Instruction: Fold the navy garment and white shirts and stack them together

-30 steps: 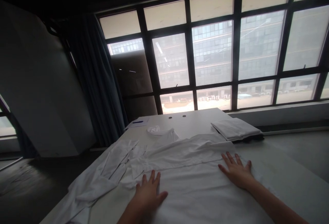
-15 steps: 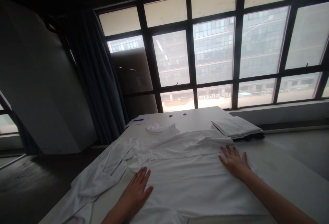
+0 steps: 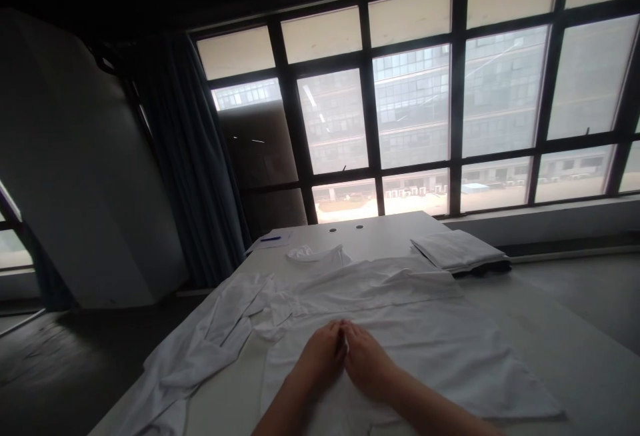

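A white long-sleeved garment (image 3: 425,336) lies spread over the white table, one sleeve (image 3: 210,329) stretching down the left side in loose folds. Above its middle, my left hand (image 3: 323,353) and my right hand (image 3: 370,359) are side by side, fingertips meeting. Both hands have their backs up and fingers angled inward, resting on or just over the cloth. No object shows in either hand; the undersides of the fingers are hidden. Creases run across the fabric, and a collar-like part (image 3: 320,255) lies at the far end.
A folded white cloth stack (image 3: 460,249) with something dark beneath sits at the table's right edge. Far left on the table (image 3: 385,233) is a blue pen (image 3: 271,239) on paper. Windows (image 3: 410,109) and a dark blue curtain (image 3: 195,156) stand behind.
Both hands have moved inward from the garment's left and right sides and now meet at the middle. The garment's lower right edge now shows where my right arm was.
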A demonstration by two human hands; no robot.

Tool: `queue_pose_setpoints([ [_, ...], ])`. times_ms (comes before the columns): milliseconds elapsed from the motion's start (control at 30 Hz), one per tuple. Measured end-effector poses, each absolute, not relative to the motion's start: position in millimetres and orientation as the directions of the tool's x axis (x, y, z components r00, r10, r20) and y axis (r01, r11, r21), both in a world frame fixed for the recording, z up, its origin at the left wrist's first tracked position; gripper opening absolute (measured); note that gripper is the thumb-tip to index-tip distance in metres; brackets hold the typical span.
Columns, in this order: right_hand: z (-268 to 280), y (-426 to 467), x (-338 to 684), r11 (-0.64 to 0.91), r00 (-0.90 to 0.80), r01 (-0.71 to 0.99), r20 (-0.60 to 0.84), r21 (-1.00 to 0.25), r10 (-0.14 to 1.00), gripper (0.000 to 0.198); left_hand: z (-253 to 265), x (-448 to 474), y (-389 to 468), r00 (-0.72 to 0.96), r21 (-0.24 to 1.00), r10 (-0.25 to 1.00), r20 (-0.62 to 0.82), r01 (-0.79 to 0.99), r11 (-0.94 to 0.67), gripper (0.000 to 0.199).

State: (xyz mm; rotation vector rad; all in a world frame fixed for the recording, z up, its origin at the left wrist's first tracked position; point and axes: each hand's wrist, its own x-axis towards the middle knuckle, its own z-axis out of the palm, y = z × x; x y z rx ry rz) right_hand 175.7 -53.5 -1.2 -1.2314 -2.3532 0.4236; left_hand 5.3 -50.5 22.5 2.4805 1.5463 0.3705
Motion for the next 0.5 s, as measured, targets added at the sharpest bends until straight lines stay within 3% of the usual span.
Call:
queue_pose_setpoints([
  [233, -8.6, -41.7, 238.0, 0.521, -0.528, 0.776, 0.084, -0.356, 0.845, 0.074, -4.3, -66.1, -48.3, 0.39, 0.122, 0.921, 0.02, 0.913, -0.39, 0.067],
  [500, -40.4, -29.6, 405.6, 0.14, -0.129, 0.98, 0.084, -0.144, 0.988, 0.078, -19.4, -131.5, -59.3, 0.287, 0.017, 0.956, 0.061, 0.957, -0.288, 0.079],
])
